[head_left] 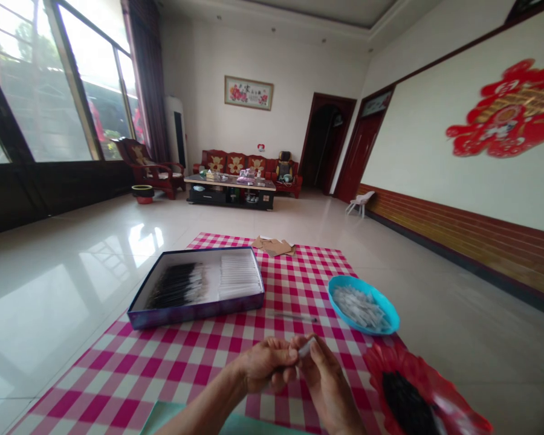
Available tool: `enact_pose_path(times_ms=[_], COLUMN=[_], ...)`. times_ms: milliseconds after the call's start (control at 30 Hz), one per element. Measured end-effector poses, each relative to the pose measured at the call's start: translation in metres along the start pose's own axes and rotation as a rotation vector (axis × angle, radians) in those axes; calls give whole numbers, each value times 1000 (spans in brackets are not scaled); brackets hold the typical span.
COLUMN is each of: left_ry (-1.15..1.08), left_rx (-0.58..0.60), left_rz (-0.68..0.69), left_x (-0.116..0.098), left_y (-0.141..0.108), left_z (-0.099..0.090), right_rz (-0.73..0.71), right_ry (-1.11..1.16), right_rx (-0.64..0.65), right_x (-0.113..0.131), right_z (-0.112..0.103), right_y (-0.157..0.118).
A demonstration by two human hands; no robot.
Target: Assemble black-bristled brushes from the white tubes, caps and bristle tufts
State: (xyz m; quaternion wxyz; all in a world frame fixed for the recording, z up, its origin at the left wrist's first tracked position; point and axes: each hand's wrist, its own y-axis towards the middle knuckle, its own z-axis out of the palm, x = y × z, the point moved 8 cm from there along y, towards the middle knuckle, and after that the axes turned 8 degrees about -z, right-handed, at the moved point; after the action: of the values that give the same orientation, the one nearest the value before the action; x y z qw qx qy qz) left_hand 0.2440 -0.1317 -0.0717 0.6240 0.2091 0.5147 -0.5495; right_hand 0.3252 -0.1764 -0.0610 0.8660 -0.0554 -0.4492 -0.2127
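My left hand (267,364) and my right hand (326,380) meet over the checked tablecloth near its front. A small whitish, translucent piece (306,348) is pinched between the fingers of both hands; its exact kind is too small to make out. Just beyond my fingers lies a slim, clear pen-like stick (294,316) with a dark tip. To the left, a shallow dark-blue box (194,313) holds rows of black-and-clear slender sticks (176,284) and white ones (239,277). A blue bowl (392,314) on the right contains many translucent small pieces (360,307).
A red scalloped bowl (457,405) with black small parts (405,402) sits at the near right. Torn cardboard (274,246) lies at the far edge of the pink checked tablecloth (163,362). A pale green sheet (158,417) is under my left forearm. Beyond stands a coffee table (231,181).
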Motion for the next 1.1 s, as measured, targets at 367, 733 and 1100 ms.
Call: enact_pose_path(times_ms=[367,733,1100], left_ry=[1232,4,-85], left_rx=[-816,-101,-232], left_rz=[451,-2,28], left_x=[-39,-26,-7], left_y=[-26,-31,-24], left_z=[19,19,-16], right_rz=[1,-347,-273], right_ry=[-92,-141,-1218], right_rx=[-142,-82,-162], right_x=[-3,112,137], right_z=[-16,1,-78], right_y=[5,17,133])
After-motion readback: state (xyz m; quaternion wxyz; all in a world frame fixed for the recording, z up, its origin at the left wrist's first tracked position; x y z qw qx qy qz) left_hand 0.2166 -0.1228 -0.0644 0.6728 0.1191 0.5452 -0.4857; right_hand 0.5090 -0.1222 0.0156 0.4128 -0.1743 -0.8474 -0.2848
